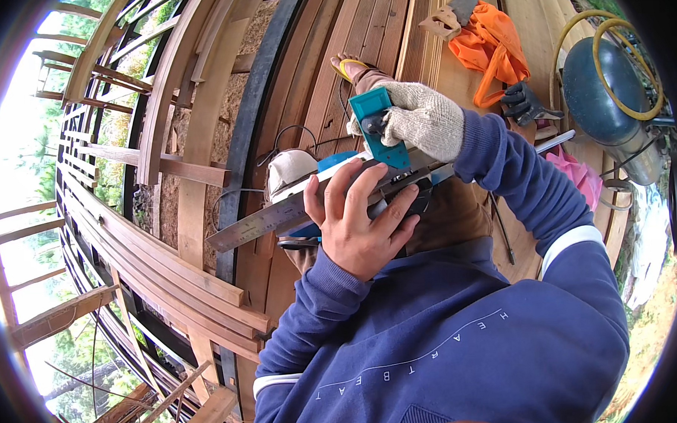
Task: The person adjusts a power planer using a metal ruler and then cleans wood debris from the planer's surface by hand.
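My left hand (pixel 363 222), bare, has its fingers bent over a long steel ruler (pixel 260 219) with marks along it, gripping it near its right part. My right hand (pixel 425 119), in a knitted off-white glove, holds a flat teal piece with a black knob (pixel 372 109) tilted upright. The lower end of the teal piece meets the ruler beside my left fingertips. Below the hands are blue and black parts (pixel 302 229) of something mostly hidden, and I cannot make out what it is. A pale, rounded cloth-like thing (pixel 288 171) is just left of my fingers.
Stacked boards (pixel 158 281) and dark beams run along the left. Over the planks lie a wooden-handled handsaw (pixel 445 20), an orange cloth (pixel 489 46), a dark glove (pixel 527 104) and a pink bag (pixel 573 175). A dark tank (pixel 604 79) with a yellow hose (pixel 655 88) stands right. A sandalled foot (pixel 347 64) is ahead.
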The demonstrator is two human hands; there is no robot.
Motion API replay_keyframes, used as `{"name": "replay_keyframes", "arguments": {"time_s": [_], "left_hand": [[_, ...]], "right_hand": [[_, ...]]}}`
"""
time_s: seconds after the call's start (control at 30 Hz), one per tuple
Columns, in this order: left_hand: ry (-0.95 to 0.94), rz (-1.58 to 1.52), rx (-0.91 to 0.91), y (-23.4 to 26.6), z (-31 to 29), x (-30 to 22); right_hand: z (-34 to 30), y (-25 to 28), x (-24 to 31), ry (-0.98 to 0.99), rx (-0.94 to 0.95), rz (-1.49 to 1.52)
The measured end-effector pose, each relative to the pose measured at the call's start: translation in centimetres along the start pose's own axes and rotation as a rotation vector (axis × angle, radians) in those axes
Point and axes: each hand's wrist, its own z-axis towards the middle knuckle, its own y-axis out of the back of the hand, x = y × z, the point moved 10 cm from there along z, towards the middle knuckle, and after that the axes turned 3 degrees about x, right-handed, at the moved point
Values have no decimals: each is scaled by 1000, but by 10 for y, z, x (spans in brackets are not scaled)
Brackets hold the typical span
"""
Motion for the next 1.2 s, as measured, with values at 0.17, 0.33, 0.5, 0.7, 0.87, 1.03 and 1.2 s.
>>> {"name": "replay_keyframes", "arguments": {"time_s": [0.17,0.33,0.5,0.7,0.87,1.03,1.2], "left_hand": [[-3,0,1,-1,0,0],[0,-7,-2,0,0,0],[-3,-9,-1,0,1,0],[1,-2,3,1,1,-1],[-1,-6,4,-1,0,0],[-2,-6,-1,-1,0,0],[-2,-7,1,0,0,0]], "right_hand": [[0,2,-4,7,-1,21],[2,5,-6,25,-17,-53],[2,6,-8,22,-11,-61],[0,5,-6,3,-18,-69],[0,3,-5,-10,-32,5],[0,4,-5,-19,-13,-51],[-2,4,-5,-16,-29,-26]]}}
